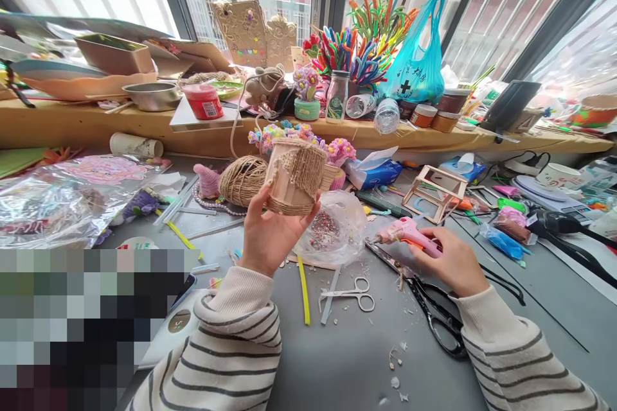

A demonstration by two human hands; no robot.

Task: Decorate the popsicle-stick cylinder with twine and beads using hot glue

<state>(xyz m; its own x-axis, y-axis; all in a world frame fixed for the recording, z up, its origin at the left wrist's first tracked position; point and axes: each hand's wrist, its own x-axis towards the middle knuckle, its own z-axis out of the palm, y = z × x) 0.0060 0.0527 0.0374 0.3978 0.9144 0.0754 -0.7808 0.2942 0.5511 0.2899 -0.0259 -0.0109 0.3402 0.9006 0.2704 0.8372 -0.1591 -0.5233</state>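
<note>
My left hand (pixel 270 230) is raised over the grey table, fingers wrapped round a small wooden cup (pixel 293 174) partly bound in jute twine. Twine runs from it back toward a ball of jute twine (pixel 243 180) lying just behind. My right hand (pixel 450 261) rests lower on the right, closed on the handle of a pink glue gun (pixel 403 232) whose nozzle points left toward a clear bag of beads (pixel 331 229). Both sleeves are cream with dark stripes.
Small white scissors (pixel 355 294) and large black scissors (pixel 436 311) lie on the table (pixel 347 359) near my hands, with a yellow pipe cleaner (pixel 303 289). A tissue pack (pixel 373 172), a wooden frame (pixel 435 191) and a crowded window shelf (pixel 144 128) stand behind.
</note>
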